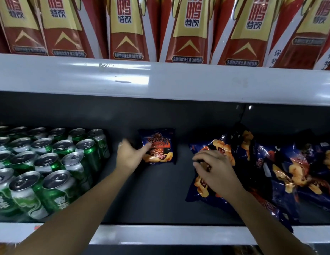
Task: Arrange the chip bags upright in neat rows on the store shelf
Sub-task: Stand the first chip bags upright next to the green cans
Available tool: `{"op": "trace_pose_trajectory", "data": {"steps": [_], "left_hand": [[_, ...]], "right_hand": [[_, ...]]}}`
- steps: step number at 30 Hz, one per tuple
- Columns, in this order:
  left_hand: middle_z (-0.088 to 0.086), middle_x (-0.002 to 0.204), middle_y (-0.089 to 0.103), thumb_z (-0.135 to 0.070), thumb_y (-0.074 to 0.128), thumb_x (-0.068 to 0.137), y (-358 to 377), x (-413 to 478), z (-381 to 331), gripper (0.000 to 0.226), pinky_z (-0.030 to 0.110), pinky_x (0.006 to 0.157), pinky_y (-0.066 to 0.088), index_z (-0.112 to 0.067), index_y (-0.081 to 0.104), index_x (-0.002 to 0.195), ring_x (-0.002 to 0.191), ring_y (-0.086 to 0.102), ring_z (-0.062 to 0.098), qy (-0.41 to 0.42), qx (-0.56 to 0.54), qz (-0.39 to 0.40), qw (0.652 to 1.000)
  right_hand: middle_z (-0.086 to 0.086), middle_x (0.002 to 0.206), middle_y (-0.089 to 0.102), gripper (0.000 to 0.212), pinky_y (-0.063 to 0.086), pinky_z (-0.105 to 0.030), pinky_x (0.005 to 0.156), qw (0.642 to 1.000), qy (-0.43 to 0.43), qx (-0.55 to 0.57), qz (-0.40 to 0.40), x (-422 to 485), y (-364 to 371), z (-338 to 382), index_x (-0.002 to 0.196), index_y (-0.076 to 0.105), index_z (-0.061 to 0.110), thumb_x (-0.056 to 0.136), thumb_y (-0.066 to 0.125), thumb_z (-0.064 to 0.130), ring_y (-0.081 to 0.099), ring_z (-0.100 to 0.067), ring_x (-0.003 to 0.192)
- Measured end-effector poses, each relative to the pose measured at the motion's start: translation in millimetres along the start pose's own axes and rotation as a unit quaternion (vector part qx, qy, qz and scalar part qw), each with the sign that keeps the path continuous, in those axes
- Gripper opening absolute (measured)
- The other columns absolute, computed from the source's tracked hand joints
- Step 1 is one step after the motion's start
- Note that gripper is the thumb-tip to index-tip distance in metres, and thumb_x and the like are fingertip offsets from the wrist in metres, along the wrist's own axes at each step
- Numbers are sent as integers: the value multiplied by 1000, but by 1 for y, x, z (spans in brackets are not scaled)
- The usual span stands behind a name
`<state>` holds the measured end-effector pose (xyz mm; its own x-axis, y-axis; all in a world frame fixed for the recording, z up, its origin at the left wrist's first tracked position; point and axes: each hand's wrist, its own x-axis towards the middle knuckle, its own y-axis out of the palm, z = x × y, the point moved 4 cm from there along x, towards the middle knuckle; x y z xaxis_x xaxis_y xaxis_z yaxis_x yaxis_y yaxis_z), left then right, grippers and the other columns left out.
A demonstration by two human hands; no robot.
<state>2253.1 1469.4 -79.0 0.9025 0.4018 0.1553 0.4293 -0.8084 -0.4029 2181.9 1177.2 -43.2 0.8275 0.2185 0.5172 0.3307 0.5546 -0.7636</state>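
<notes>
Head view: red-and-gold drink packs (186, 30) marked 特饮 line the upper shelf (160, 80). Below, green cans (46, 162) fill the left and slumped chip bags (293, 168) heap right. One small bag (158, 144) stands far back, starting a row, steadied by the spread left hand (130, 155). The right hand (215, 170) pinches a fallen bag (202, 189), likely to stand it next.

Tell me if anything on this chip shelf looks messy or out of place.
The large chip bags on the right lie slumped and overlapping, not upright; the right hand grips one. A small chip bag stands alone near the back.
</notes>
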Motion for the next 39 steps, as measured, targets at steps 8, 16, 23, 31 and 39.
{"op": "trace_pose_trajectory", "data": {"steps": [8, 16, 23, 31, 39], "left_hand": [[-1, 82, 67, -28, 68, 90, 33, -71, -77, 16, 11, 65, 44, -13, 66, 90, 73, 58, 7, 146, -7, 149, 978], [-4, 104, 65, -54, 59, 90, 107, -90, -88, 41, 33, 85, 51, -19, 59, 112, 100, 62, 16, 78, 94, 292, 949], [-1, 121, 64, -48, 57, 94, 121, -94, -91, 40, 32, 100, 47, -19, 57, 121, 109, 60, 15, 33, 23, 339, 940], [-7, 127, 59, -31, 66, 92, 82, -85, -120, 47, 20, 96, 43, -21, 49, 135, 121, 56, 13, 130, -118, 229, 958], [4, 104, 75, -48, 76, 70, 25, -100, -91, 64, 43, 95, 55, -7, 59, 116, 103, 71, 19, -9, -325, 178, 929]], "right_hand": [[-2, 116, 68, 33, 39, -7, 63, 955, 229, 111, -153, 0, -65, -60, 126, 65, 12, 96, 66, 25, 59, 0, 85], [-2, 129, 67, 49, 48, -20, 76, 961, 264, 78, -29, 11, -47, -70, 137, 58, 13, 96, 64, 39, 65, -16, 110], [-7, 112, 74, 38, 52, -29, 79, 962, 266, 64, -7, 24, -38, -69, 126, 65, 9, 95, 65, 31, 68, -21, 104], [-3, 72, 70, 6, 41, -20, 46, 927, 244, 252, -136, 35, -70, -40, 93, 74, 13, 92, 69, 17, 55, -7, 50], [-18, 90, 73, 14, 62, -38, 73, 806, 283, 516, -61, 28, -15, 13, 86, 61, -1, 92, 70, 7, 72, -31, 80]]}}
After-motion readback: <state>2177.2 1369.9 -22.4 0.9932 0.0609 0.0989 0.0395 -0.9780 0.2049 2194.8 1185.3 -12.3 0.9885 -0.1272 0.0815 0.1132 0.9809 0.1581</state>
